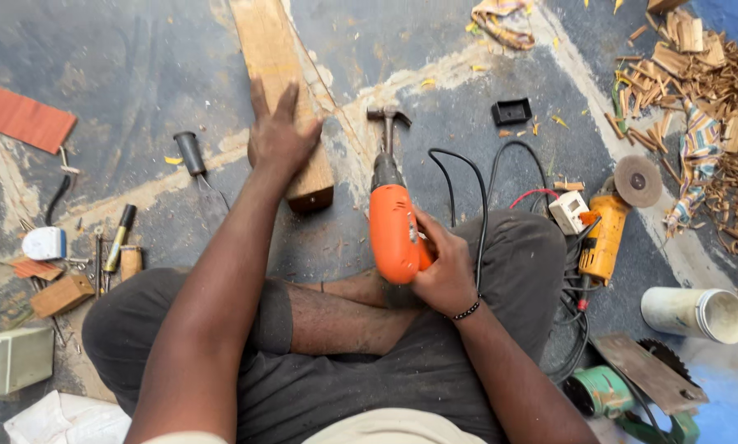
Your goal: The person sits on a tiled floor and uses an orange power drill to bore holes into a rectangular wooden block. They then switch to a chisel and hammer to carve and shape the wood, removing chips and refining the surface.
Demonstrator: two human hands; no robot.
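My right hand (pixel 445 275) is wrapped around the grip of the orange drill (pixel 394 226), whose long axis runs away from me, nose toward the hammer (pixel 388 123) just ahead. My left hand (pixel 280 136) lies flat, fingers spread, on the wooden plank (pixel 280 74), which runs away from me, its near end cut square. Bare floor (pixel 459 99) opens beyond the drill. A small black rectangular tray (pixel 511 111) lies farther right.
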